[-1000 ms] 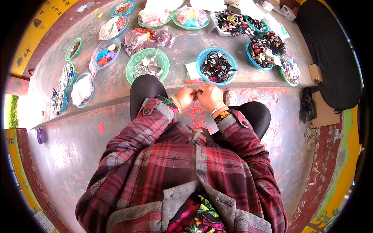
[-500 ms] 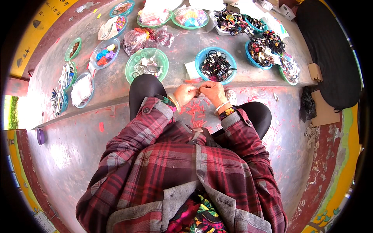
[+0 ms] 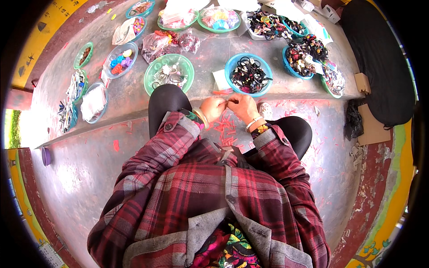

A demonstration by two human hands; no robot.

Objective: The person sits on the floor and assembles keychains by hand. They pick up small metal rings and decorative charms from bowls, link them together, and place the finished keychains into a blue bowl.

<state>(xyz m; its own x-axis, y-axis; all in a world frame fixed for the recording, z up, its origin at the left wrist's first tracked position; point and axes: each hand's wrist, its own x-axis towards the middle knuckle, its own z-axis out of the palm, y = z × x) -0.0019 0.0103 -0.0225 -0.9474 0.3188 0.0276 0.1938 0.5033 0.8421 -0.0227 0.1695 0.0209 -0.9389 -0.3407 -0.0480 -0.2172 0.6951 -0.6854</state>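
My left hand (image 3: 212,108) and right hand (image 3: 242,106) are pressed together in front of my knees, fingertips pinched shut on some tiny piece between them, too small to make out what it is, maybe something thin and reddish. Fingers are curled tight, nothing spread. Right under my hands there's a scatter of little red bits (image 3: 225,129) on the concrete floor (image 3: 89,169) between my legs. Just past my knuckles is the raised concrete ledge (image 3: 210,67), with a blue bowl (image 3: 249,74) of dark hair ties closest to my right hand and a green bowl (image 3: 169,74) of clear packets near my left. More bowls of colourful bits line the ledge further out, and a black mat (image 3: 380,62) lies off to my right.
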